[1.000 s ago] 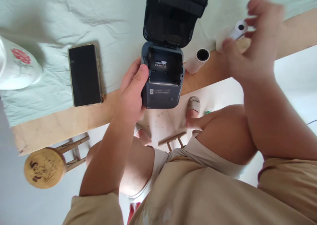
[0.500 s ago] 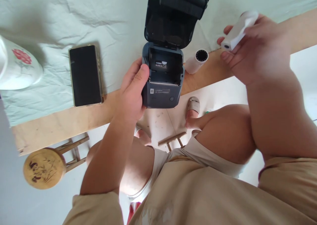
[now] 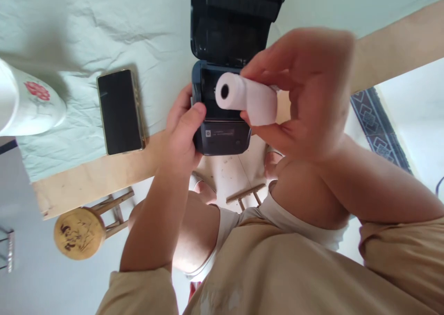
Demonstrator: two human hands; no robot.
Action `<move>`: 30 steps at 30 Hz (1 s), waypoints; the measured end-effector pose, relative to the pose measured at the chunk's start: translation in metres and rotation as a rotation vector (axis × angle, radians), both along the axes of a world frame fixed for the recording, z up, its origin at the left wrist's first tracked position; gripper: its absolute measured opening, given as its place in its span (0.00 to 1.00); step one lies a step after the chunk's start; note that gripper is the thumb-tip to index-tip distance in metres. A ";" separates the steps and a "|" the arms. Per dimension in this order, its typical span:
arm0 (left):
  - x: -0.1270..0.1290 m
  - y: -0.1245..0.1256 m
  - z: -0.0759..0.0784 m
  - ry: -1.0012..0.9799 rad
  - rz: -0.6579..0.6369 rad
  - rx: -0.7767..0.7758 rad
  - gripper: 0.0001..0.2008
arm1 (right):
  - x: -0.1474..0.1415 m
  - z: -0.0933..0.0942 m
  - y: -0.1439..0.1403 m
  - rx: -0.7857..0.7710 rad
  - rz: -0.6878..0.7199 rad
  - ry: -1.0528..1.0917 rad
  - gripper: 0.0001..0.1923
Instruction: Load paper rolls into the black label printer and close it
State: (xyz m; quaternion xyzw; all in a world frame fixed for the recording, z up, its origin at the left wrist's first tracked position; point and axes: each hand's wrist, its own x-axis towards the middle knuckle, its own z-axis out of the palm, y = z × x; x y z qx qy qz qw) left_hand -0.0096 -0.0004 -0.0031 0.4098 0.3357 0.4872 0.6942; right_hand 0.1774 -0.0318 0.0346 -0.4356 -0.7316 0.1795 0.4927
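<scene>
A dark portable label printer (image 3: 222,139) is held by its left side in my left hand (image 3: 182,130), the thumb on its edge. Its black lid (image 3: 231,26) is swung up and back, so the paper bay shows. My right hand (image 3: 308,88) pinches a white paper roll (image 3: 258,100) between thumb and fingers, over the right part of the bay. The roll's near end, with a dark core hole, faces left. It covers much of the bay; whether it touches the printer I cannot tell.
On the green cloth (image 3: 156,37) lies a phone (image 3: 120,111), left of the printer. A white container with a red flower (image 3: 38,97) stands farther left. The table's wooden edge (image 3: 93,176) runs along the front. Below is a round wooden stool (image 3: 79,234).
My right hand has brought the paper roll left, from beside the printer to over its bay. The roll's core end now points at the bay. My left hand keeps its grip.
</scene>
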 end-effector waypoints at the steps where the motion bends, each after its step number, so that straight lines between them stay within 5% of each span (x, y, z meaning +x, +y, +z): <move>1: -0.001 0.000 -0.001 0.008 -0.006 0.022 0.17 | -0.005 0.000 0.002 0.036 0.008 -0.037 0.15; 8: -0.005 -0.001 -0.005 0.022 -0.026 0.047 0.14 | -0.018 -0.001 0.011 0.170 -0.210 -0.359 0.07; 20: -0.003 -0.005 0.001 0.079 -0.029 0.036 0.14 | -0.017 -0.006 0.012 0.120 -0.188 -0.341 0.09; 30: -0.002 -0.005 -0.004 0.008 -0.001 0.117 0.21 | -0.016 -0.007 0.007 0.242 -0.104 -0.330 0.06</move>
